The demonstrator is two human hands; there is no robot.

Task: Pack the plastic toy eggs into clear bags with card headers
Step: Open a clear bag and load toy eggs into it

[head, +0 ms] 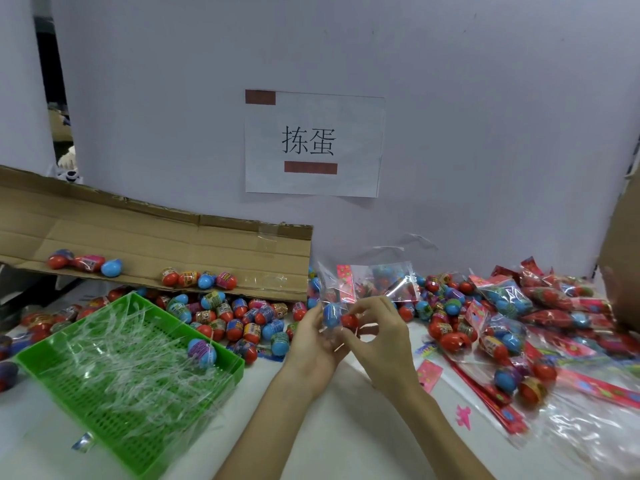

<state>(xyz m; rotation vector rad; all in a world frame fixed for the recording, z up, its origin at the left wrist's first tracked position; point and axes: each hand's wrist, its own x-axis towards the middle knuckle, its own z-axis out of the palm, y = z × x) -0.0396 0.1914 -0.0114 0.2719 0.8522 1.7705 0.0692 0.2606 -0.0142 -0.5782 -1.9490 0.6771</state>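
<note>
One sign (313,143), seemingly 拣蛋, above toy eggs (280,342).

Bare table (346,431) is left open only in the near middle. It is hemmed on the left by the green tray (114,445), on the right by packed bags (561,306), and behind by loose eggs (242,320) heaped under a leaning cardboard flap (156,244).

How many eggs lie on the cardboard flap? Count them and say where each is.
7. Three eggs lie clustered at the left end of the cardboard flap: red, pink-wrapped, blue. Four sit in a row near its middle. Others may hide beneath it.
</note>
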